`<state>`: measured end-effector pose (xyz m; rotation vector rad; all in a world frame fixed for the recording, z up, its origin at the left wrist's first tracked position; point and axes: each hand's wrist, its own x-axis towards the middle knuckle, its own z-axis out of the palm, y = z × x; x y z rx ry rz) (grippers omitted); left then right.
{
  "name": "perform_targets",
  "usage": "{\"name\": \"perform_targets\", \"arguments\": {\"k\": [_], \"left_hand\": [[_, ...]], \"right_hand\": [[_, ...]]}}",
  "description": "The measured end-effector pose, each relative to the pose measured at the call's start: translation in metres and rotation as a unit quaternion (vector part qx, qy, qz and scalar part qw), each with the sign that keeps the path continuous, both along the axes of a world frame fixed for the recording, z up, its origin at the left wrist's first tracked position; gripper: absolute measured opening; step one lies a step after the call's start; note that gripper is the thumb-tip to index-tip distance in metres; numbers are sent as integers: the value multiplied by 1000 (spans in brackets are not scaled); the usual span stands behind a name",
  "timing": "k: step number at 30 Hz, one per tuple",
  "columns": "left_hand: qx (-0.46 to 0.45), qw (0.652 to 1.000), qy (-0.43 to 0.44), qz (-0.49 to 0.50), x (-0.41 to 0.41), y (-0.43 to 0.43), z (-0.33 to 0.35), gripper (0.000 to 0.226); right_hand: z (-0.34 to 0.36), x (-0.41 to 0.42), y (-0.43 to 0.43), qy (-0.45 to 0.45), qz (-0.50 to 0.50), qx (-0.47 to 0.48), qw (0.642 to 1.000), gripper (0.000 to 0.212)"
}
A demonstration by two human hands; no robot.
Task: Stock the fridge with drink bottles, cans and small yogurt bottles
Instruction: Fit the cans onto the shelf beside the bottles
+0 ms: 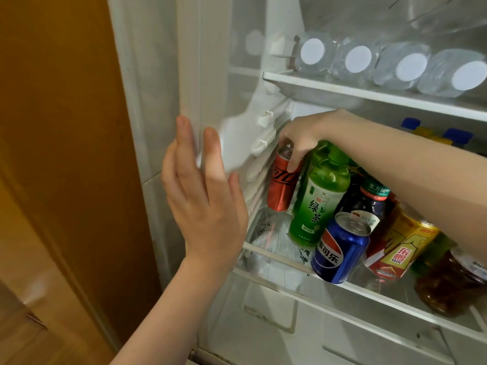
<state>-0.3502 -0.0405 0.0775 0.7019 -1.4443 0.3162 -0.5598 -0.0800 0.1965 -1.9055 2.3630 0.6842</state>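
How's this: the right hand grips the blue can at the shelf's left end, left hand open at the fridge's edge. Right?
Wrong colour. The head view shows the right hand with its grip on the red can at the left end of the shelf; the blue can stands untouched. The left hand is open at the fridge edge.

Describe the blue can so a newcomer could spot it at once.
On the lower fridge shelf, look at the front edge, right of the tall green bottle. The blue can there is the only blue one, with a red-and-white round logo.
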Motion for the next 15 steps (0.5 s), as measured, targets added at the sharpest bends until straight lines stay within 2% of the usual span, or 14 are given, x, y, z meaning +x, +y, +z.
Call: {"name": "perform_targets", "arguments": {"k": [6, 15], "left_hand": [[0, 1000, 0, 4, -2, -2, -2, 51], [-14, 1000, -3, 5, -3, -4, -2, 53]], "right_hand": [[-7, -10, -5, 5, 22, 4, 1000, 68], [-6, -13, -2, 17, 55, -28, 998, 65]]}}
